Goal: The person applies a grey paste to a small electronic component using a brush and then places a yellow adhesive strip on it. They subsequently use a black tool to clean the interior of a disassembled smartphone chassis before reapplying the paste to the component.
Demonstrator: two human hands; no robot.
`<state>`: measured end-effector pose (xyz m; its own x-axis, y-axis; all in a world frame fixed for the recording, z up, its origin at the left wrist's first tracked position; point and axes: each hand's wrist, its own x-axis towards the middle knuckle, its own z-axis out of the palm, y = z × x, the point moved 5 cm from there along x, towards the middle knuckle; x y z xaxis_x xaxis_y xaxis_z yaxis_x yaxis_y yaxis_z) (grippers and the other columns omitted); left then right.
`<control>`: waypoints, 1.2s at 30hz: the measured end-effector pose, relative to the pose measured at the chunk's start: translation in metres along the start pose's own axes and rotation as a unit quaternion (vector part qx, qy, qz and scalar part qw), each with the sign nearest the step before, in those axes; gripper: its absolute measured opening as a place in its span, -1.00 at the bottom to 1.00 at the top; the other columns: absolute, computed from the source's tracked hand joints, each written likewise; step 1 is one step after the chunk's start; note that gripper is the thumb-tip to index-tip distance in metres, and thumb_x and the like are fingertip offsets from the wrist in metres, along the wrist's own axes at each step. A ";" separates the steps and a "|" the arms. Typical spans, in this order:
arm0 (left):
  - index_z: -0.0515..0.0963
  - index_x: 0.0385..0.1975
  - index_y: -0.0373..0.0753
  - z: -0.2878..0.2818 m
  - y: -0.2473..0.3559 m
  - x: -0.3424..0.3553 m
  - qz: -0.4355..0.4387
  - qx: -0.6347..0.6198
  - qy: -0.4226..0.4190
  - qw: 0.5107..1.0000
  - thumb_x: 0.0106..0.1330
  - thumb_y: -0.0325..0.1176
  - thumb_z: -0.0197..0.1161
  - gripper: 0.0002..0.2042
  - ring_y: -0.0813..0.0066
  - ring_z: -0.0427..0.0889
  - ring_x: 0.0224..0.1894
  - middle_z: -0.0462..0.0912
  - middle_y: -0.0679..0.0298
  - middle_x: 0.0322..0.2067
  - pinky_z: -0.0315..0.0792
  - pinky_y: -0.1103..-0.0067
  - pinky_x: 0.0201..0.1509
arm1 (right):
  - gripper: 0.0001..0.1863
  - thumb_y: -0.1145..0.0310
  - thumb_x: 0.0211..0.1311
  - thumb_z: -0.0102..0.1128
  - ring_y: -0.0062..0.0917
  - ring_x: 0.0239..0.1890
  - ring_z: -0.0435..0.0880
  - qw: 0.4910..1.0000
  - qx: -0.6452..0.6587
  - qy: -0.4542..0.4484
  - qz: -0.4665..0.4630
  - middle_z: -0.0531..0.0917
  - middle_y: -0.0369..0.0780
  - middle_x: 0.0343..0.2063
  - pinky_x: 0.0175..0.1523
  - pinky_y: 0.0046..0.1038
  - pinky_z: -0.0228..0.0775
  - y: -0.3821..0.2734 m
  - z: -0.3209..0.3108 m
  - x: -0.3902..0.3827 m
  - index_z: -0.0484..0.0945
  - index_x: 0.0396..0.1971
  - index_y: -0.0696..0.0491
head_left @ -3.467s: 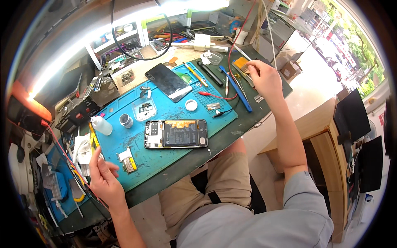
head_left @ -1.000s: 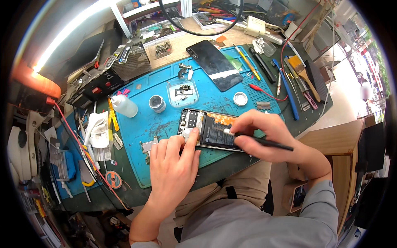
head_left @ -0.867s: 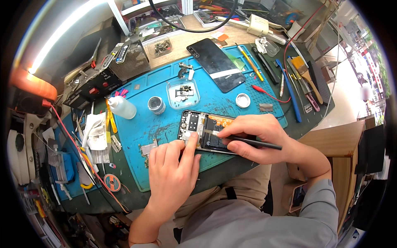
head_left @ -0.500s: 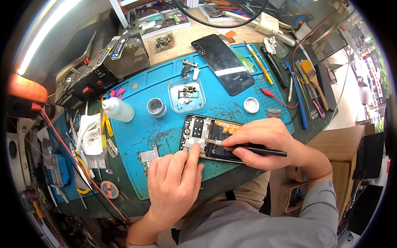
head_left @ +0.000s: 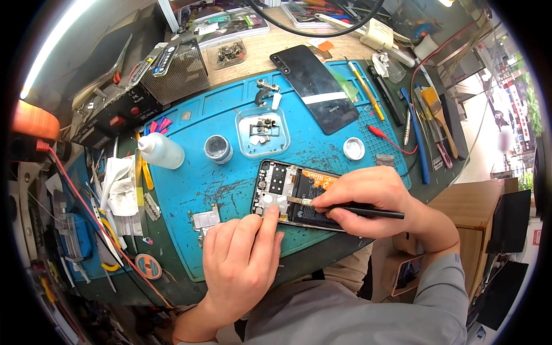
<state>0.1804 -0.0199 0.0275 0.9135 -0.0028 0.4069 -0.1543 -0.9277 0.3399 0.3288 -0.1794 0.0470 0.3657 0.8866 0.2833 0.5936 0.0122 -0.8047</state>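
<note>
An opened phone lies face down on the blue work mat, its inner parts bare and a black battery with an orange label on its right side. My right hand pinches a slim black-handled scraper. The scraper's flat metal tip reaches over the battery's left edge, at the white-grey plate. My left hand rests at the phone's near side with fingers extended, its index fingertip touching that plate. A loose metal board part sits just left of this hand.
Beyond the phone stand a clear tray of small parts, a dark jar and a white bottle. A black phone back cover lies farther off. Brushes and tools line the right; a solder spool sits left.
The whole picture has shifted slightly. Both hands, the scraper and the phone keep nearly the same pose against one another.
</note>
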 end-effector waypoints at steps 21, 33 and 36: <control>0.67 0.07 -0.34 -0.002 0.000 0.001 0.000 -0.007 0.001 1.000 0.13 -0.50 0.45 -0.57 0.24 0.52 -0.15 0.56 0.23 -0.17 0.37 0.33 -0.08 | -0.69 0.60 0.17 0.37 -0.32 -0.32 0.80 1.000 0.000 0.001 -0.013 0.79 -0.06 -0.30 -0.24 -0.41 0.61 0.003 -0.001 -0.003 0.74 -0.05 0.22; 0.67 0.06 -0.34 -0.001 -0.001 0.000 -0.002 -0.014 0.005 1.000 0.13 -0.50 0.45 -0.57 0.23 0.53 -0.15 0.57 0.22 -0.17 0.38 0.33 -0.07 | -0.69 0.60 0.12 0.39 -0.29 -0.17 0.83 1.000 -0.014 -0.018 0.006 0.82 -0.08 -0.21 -0.07 -0.39 0.67 0.005 0.000 -0.002 0.77 -0.09 0.22; 0.67 0.06 -0.34 -0.002 0.000 0.000 -0.004 -0.014 0.006 1.000 0.13 -0.50 0.45 -0.57 0.23 0.53 -0.15 0.57 0.22 -0.18 0.38 0.32 -0.07 | -0.69 0.59 0.12 0.40 -0.29 -0.17 0.83 1.000 -0.015 -0.020 0.003 0.82 -0.08 -0.21 -0.07 -0.39 0.67 0.005 0.001 -0.002 0.77 -0.09 0.22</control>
<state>0.1797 -0.0190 0.0290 0.9106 0.0090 0.4133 -0.1576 -0.9166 0.3673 0.3310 -0.1805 0.0420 0.3411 0.9040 0.2578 0.6131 -0.0061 -0.7900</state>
